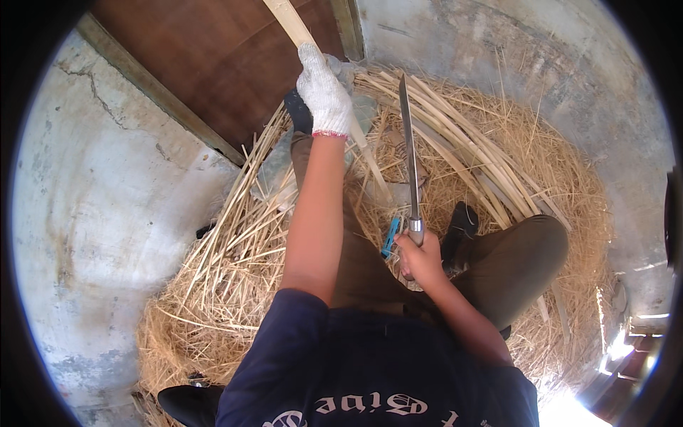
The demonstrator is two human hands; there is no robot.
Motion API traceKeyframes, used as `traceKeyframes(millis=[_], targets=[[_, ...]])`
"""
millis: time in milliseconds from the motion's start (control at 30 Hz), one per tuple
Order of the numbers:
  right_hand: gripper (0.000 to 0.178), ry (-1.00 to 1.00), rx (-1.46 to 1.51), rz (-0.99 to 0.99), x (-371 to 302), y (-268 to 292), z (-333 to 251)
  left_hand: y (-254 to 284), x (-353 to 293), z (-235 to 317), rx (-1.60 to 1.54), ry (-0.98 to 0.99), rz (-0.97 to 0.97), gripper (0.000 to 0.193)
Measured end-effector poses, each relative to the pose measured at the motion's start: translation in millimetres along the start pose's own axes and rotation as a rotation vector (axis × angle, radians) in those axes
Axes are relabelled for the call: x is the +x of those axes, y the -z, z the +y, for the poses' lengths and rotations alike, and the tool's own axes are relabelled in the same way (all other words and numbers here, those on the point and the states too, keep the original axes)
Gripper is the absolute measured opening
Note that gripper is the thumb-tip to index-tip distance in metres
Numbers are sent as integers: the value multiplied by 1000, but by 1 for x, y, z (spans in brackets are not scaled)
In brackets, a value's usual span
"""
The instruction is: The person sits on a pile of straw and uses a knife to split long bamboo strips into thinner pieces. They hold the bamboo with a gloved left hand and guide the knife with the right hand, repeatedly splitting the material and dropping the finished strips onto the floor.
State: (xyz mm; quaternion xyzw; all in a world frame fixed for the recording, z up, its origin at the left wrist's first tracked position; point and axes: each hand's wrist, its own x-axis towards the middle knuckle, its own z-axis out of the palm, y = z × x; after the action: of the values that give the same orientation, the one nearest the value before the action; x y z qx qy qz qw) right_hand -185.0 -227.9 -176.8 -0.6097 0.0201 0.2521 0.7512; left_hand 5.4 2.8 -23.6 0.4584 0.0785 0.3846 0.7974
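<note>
My left hand (327,96), in a white knitted glove, is closed around a long pale bamboo strip (290,23). The strip slants from the top edge of the picture down past my wrist toward the floor between my legs. In my bare right hand (421,257) I grip the handle of a long knife (409,142), its blade pointing up and away from me. Blade and strip are apart. Just left of my right hand lies a small light-blue object (390,237) whose kind I cannot make out.
Split strips (462,135) lie bundled at the right, and thinner strips (231,213) at the left. Shavings (192,320) cover the floor around my bent legs. A stained wall (107,213) and a brown door panel (213,57) stand close by.
</note>
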Motion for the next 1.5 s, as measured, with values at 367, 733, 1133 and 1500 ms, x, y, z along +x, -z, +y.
traceKeyframes(millis=[367, 733, 1133, 1500], targets=[[16, -387, 100, -71, 2, -3, 6, -1, 7, 0, -5, -18, 24, 54], [20, -92, -250, -35, 8, -6, 18, 1, 3, -2, 30, -100, 54, 64], [21, -376, -100, -92, 16, 9, 19, -3, -8, 31, 70, 30, -4, 53], [19, -379, -27, -87, 9, 2, 10, -28, -11, 95, 27, -42, -82, 65]])
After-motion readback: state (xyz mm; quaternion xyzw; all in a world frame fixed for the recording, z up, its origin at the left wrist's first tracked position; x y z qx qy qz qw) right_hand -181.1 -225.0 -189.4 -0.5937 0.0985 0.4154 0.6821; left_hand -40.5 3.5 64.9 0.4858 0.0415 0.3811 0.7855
